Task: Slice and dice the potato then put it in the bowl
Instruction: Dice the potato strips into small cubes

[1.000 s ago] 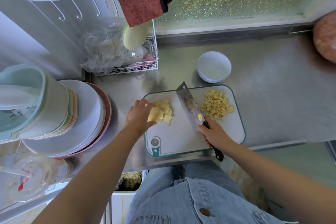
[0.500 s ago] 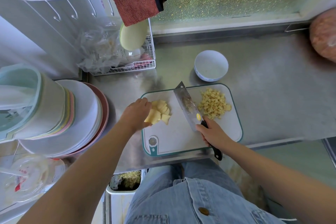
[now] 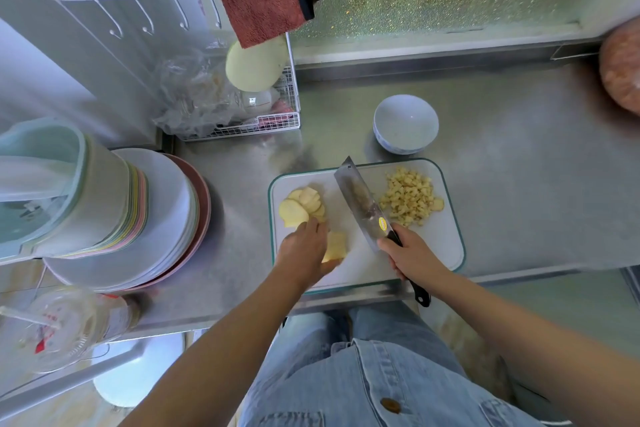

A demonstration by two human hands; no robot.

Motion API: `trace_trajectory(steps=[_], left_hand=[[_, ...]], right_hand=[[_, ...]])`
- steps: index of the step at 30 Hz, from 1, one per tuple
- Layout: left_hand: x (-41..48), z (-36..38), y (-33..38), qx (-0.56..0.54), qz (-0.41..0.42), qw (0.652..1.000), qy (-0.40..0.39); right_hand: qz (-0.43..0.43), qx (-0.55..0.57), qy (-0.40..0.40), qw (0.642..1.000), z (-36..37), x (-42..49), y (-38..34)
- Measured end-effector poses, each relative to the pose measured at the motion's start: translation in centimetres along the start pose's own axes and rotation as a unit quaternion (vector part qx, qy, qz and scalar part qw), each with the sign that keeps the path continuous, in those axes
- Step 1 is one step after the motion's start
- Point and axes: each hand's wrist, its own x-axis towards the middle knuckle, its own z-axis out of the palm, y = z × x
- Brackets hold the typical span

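Your left hand (image 3: 304, 250) hides part of the potato piece (image 3: 336, 244) on the cutting board (image 3: 446, 246). Your right hand (image 3: 412, 256) covers the middle of the knife (image 3: 360, 198) handle. Right of the board, a pink thing (image 3: 621, 76) is cut off.

**A:** Where's the potato?

**B:** All on the white, green-edged cutting board (image 3: 440, 239); pale yellow diced pieces (image 3: 408, 198) are heaped at its far right, with one rounder piece at the heap's right edge.

**A:** And the rest?

**B:** Thin round slices (image 3: 301, 206) lie fanned and overlapping at the far left; just nearer, the left hand (image 3: 304, 253) pinches a small stack of slices (image 3: 335, 246).

**A:** The bowl?

**B:** The white bowl (image 3: 405, 123) is upright and empty; it stands on the steel counter (image 3: 519, 149) just beyond the board's far edge.

**A:** The knife?

**B:** The cleaver (image 3: 363, 204) slants across the board between slices and dice; the right hand (image 3: 405, 253) grips its black handle.
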Motion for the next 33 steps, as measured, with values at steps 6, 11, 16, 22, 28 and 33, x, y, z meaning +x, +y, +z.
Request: trace_trajectory(steps=[6, 11, 16, 22, 28, 33], left_hand=[[0.1, -1.4, -2.6, -0.008, 0.033, 0.999, -0.002], [1.5, -2.0, -5.7, -0.024, -0.089, 0.993, 0.076], [2.2, -2.1, -5.5, -0.018, -0.123, 0.991, 0.054], [1.8, -2.6, -6.1, -0.229, -0.154, 0.956, 0.099], [1.6, -3.5, -3.2, -0.518, -0.155, 0.839, -0.068], [1.6, -1.3, -0.9, -0.321, -0.159, 0.932, -0.054]], right_hand=[[-0.005, -0.015, 0.001, 1.0, -0.2, -0.3, 0.3], [-0.003, -0.007, -0.002, 1.0, -0.1, -0.3, 0.5], [0.0, -0.017, -0.001, 1.0, -0.2, -0.2, 0.4], [-0.003, -0.022, -0.004, 1.0, -0.5, -0.2, 0.4], [-0.009, -0.022, -0.003, 1.0, -0.6, -0.2, 0.5], [-0.015, -0.024, 0.003, 1.0, -0.5, -0.4, 0.5]])
